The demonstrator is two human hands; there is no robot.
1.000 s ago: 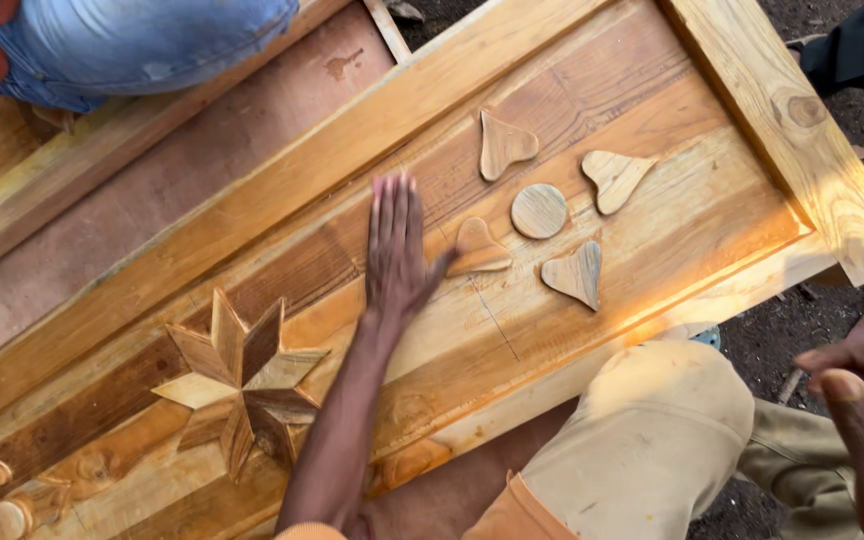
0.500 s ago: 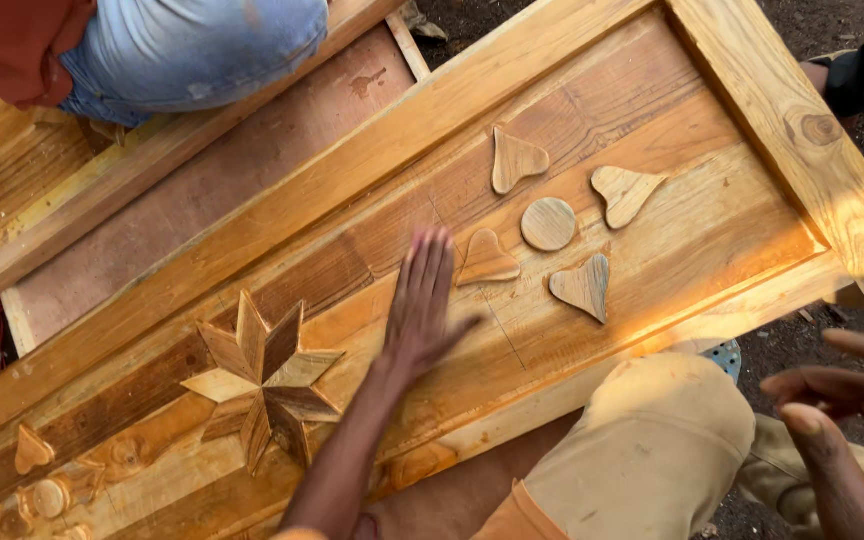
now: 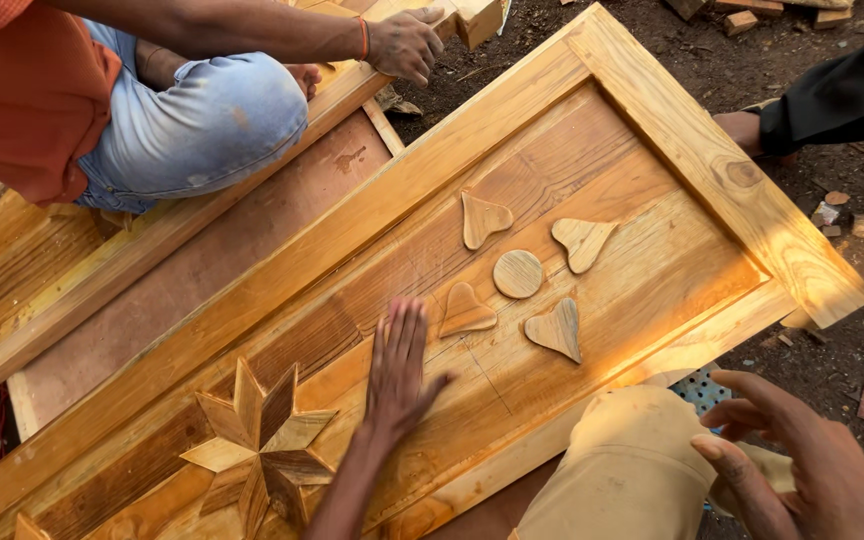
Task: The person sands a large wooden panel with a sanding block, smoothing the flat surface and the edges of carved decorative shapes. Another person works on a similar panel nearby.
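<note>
While flat, left hand (image 3: 398,372) touches door panel (image 3: 592,330).

You have no packages, labels, signs or screens in front of you here.
</note>
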